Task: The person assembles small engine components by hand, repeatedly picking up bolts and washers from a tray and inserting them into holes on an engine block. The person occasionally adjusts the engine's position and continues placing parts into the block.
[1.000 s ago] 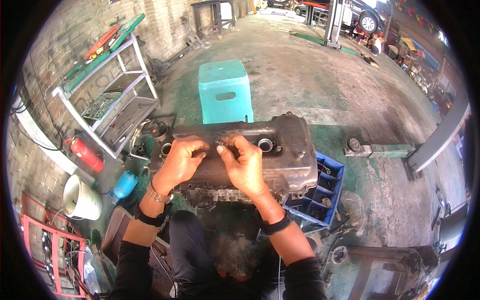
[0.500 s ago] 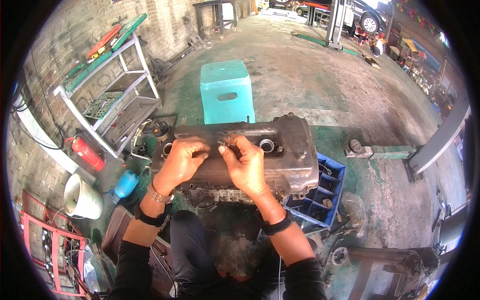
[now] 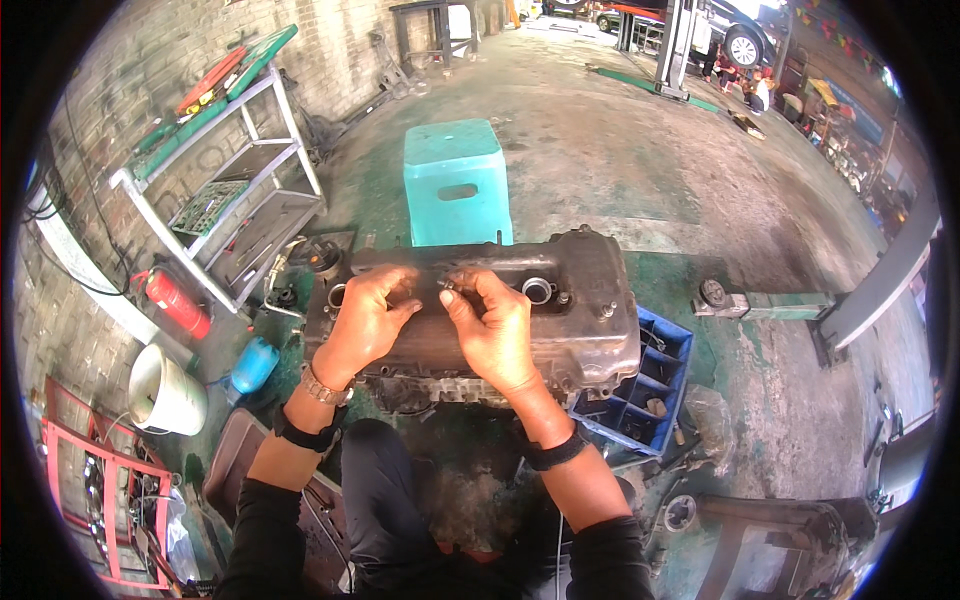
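Note:
A dark, greasy engine valve cover (image 3: 592, 270) lies in front of me on top of a metal cylinder head (image 3: 432, 392). My left hand (image 3: 365, 322) is over its left half, fingers curled together; whatever they hold, if anything, cannot be made out. Right beside it, my right hand (image 3: 494, 328) pinches a small dark part (image 3: 447, 284) between thumb and forefinger, above the middle of the cover. A round hole (image 3: 538, 290) with a pale rim shows just right of my right hand. Another hole (image 3: 337, 295) is partly covered by my left hand.
A turquoise plastic stool (image 3: 457, 190) stands beyond the engine. At the right is a blue divided crate (image 3: 668, 395) with small parts. Leftward are a metal tool rack (image 3: 225, 180), a fire extinguisher (image 3: 175, 302), a white bucket (image 3: 165, 392) and a blue bottle (image 3: 254, 366).
Both hands stay over the cover in nearly the same pose, with only slight finger motion. The whole view has shifted a little.

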{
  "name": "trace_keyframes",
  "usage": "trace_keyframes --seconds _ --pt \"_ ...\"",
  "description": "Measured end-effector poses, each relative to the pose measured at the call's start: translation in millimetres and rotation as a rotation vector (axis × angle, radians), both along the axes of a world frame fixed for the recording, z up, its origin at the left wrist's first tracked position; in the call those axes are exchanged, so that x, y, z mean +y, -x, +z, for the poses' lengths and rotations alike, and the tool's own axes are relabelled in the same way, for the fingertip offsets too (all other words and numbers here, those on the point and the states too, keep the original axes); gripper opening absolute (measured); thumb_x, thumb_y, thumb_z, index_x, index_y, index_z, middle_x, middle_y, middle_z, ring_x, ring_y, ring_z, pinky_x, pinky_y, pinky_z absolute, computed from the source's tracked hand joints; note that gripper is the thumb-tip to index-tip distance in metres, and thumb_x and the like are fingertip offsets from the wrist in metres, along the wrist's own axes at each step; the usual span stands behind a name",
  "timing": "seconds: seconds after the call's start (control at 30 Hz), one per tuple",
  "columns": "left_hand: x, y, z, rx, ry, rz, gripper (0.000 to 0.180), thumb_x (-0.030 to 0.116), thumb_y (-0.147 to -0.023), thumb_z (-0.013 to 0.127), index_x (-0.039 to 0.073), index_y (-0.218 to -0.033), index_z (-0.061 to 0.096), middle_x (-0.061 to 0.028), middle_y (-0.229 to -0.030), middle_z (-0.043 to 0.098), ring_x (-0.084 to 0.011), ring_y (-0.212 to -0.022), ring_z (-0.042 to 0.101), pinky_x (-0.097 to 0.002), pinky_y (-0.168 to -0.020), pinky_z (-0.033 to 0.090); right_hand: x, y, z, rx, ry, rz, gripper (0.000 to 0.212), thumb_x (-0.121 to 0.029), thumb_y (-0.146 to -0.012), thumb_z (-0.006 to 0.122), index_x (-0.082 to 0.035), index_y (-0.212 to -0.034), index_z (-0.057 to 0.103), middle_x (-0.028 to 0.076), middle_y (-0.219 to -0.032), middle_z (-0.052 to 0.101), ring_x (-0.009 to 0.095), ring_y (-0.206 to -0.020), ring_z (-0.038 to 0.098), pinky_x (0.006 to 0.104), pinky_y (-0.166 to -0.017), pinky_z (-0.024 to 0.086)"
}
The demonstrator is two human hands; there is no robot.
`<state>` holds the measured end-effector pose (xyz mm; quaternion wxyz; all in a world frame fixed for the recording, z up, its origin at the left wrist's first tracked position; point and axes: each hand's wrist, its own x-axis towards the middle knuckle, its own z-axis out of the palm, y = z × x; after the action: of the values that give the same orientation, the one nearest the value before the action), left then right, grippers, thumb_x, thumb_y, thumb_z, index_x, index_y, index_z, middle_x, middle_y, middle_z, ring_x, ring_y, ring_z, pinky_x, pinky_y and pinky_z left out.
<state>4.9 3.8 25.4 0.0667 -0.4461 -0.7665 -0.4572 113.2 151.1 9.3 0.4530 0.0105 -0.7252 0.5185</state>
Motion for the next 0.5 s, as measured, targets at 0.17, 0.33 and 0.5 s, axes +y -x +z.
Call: trace_keyframes --seconds 0.17,0.33,0.5 --pt "-1.1 6.5 -1.5 0.127 -0.025 -0.029 0.024 -0.003 -0.072 0.079 -0.002 -0.093 0.067 -0.0129 -0.086 0.063 -0.0258 -0.078 0.062 -0.0346 -0.069 0.049 -0.9 -1.2 1.2 0.006 0.011 0.012 0.015 -0.001 -0.088 0.071 0.004 -0.101 0.066 0.01 -0.084 0.072 0.009 -0.073 0.064 0.0262 -0.066 0.053" --pt "-1.8 4.7 -1.3 0.085 -0.032 -0.015 0.016 -0.003 -0.071 0.078 -0.003 -0.083 0.067 -0.0123 -0.083 0.063 -0.0259 -0.077 0.061 -0.0355 -0.069 0.048 -0.5 -0.5 1.1 -0.001 0.003 0.008 0.015 0.0 -0.088 0.071 0.004 -0.101 0.066 0.01 -0.085 0.072 0.009 -0.074 0.064 0.0263 -0.067 0.053" --pt "-1.4 3.1 1.9 0.112 -0.017 -0.03 0.013 -0.002 -0.073 0.077 -0.003 -0.082 0.068 -0.0132 -0.082 0.064 -0.027 -0.076 0.063 -0.0354 -0.069 0.049 0.2 0.0 -0.7 -0.004 -0.005 0.002 0.016 -0.001 -0.088 0.072 0.004 -0.102 0.066 0.01 -0.086 0.072 0.009 -0.074 0.064 0.0263 -0.067 0.053"
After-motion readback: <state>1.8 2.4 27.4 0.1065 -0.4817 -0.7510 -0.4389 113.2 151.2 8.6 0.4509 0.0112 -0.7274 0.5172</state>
